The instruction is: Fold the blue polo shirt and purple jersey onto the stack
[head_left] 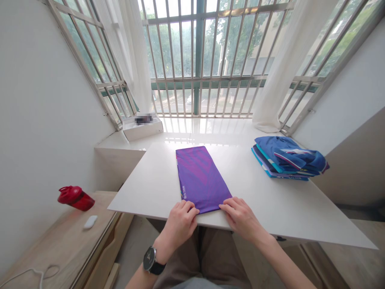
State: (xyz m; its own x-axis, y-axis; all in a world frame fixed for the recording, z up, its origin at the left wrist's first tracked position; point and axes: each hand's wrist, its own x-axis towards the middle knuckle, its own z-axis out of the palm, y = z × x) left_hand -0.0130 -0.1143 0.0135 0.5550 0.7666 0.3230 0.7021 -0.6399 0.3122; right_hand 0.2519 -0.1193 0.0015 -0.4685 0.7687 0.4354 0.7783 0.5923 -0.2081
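Note:
A purple shirt (202, 176), folded into a long flat rectangle with a pinkish pattern, lies on the white table (150, 176). My left hand (183, 216) pinches its near left corner, fingers curled and closed. At the near right corner, my right hand (239, 216) grips the cloth between thumb and fingers. The shirt's near edge runs between both hands, close to the table's front edge. Small white lettering shows along its left side. A dark-faced watch (149, 258) is on my left wrist.
A stack of folded blue clothes (288, 158) sits on the table's right side. An open white box (142, 127) stands on the windowsill. On the wooden cabinet (60, 237) at left are a red shaker bottle (76, 198), a small white case (90, 222) and a white cable (39, 273).

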